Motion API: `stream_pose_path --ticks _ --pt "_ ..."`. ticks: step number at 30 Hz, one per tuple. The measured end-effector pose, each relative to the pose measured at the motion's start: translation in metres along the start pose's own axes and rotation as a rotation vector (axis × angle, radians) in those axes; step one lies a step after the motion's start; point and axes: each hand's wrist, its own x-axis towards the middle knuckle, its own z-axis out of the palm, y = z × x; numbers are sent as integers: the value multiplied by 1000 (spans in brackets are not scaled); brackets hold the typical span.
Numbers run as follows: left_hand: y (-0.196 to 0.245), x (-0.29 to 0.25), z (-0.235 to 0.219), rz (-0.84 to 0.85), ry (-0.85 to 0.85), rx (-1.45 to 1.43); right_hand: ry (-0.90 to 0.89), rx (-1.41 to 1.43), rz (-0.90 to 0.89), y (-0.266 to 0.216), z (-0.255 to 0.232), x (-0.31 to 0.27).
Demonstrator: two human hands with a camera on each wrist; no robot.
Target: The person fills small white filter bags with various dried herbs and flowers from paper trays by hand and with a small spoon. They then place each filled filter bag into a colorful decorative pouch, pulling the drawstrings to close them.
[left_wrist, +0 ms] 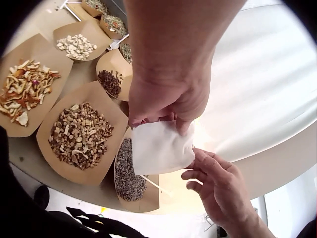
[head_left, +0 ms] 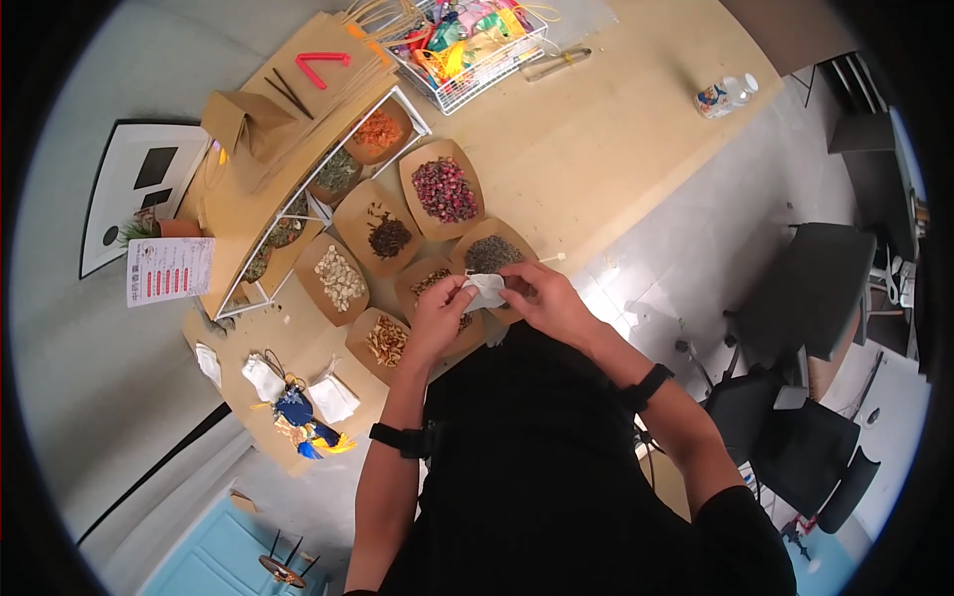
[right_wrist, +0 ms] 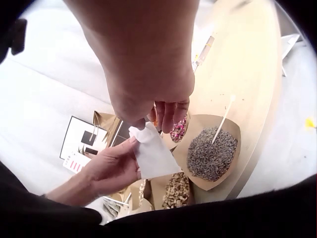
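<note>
Between both hands hangs a small white pouch [left_wrist: 161, 148], flat and blank, held over the paper trays. My left hand [head_left: 437, 316] pinches one edge of it between thumb and fingers. On the opposite edge, the thumb and index finger of my right hand [head_left: 549, 306] pinch a corner, its other fingers loosely bent in the left wrist view. Just beyond the pouch lies a tray of grey-purple dried buds [right_wrist: 213, 153] with a thin pale stick [right_wrist: 225, 116] in it. A tray of chopped brown pieces [left_wrist: 81, 136] sits below my left hand.
More trays hold dried rosebuds [head_left: 445, 189], dark cloves [head_left: 389, 236], white slices [head_left: 341, 278] and orange-brown strips [head_left: 388, 341]. A white wire rack [head_left: 260, 243] stands behind them. At the back are a basket of colourful pouches [head_left: 467, 45] and a bottle [head_left: 725, 95]. White pouches [head_left: 333, 397] lie front left.
</note>
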Motion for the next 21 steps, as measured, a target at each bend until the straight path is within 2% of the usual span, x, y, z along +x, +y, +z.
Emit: stream_pose_path --ticks 1,3,5,8,13,15,21 --pt "1 -2 -2 17 6 1 -49 125 124 -3 -2 0" --pt "7 -5 -3 42 14 0 -68 90 116 -5 -4 1" --pt "13 -11 -2 -7 10 -63 -84 59 113 -8 -4 1" --pt "10 -14 -8 -7 35 -31 -38 33 89 -10 -5 1" --pt "-3 -15 -20 -45 -5 -17 -15 136 265 -6 -2 1" --pt "1 -17 -19 -36 -11 4 -26 163 269 -6 -3 1" --pt "20 -24 -9 93 158 -108 -76 191 279 -20 -9 1"
